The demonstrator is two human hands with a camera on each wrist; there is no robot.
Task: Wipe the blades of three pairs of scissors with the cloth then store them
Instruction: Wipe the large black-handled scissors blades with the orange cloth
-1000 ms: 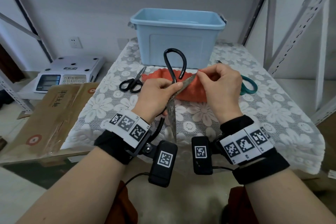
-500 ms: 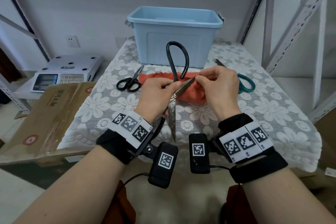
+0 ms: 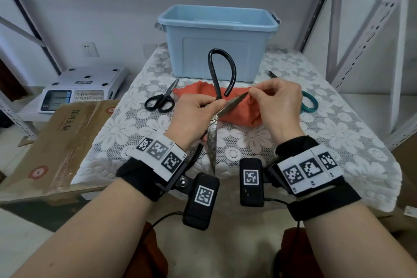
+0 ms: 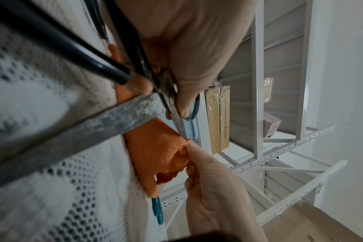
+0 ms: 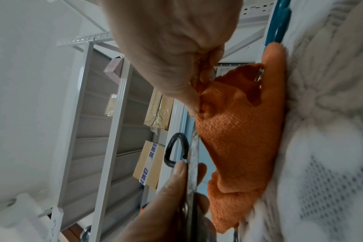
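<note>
- The large iron scissors [image 3: 213, 119] are held above the middle of the table [image 3: 338, 146], spread wide open — one dull, spotted blade points down toward the person, the other slants up to the right, and a black loop handle stands upright in front of the blue bin [image 3: 217, 43].
- The left hand [image 3: 191, 117] has its grip closed round the scissors at the pivot, thumb and fingers pressing just where the blades cross.
- The right hand [image 3: 277, 106] pinches a fold of the orange cloth [image 3: 239, 113] between thumb and fingertips at the tip of the upward blade (whether the cloth wraps the tip itself I cannot tell).
- The rest of the cloth lies bunched on the lace table cover, under and behind the blade.
- Small black scissors [image 3: 161, 100] lie closed on the table, left of the cloth.
- Teal-handled scissors [image 3: 310, 102] lie to the right, mostly hidden behind the right hand.
- Off the table's left side — an electronic scale [image 3: 81, 90] and a flat cardboard box [image 3: 61, 142].
</note>
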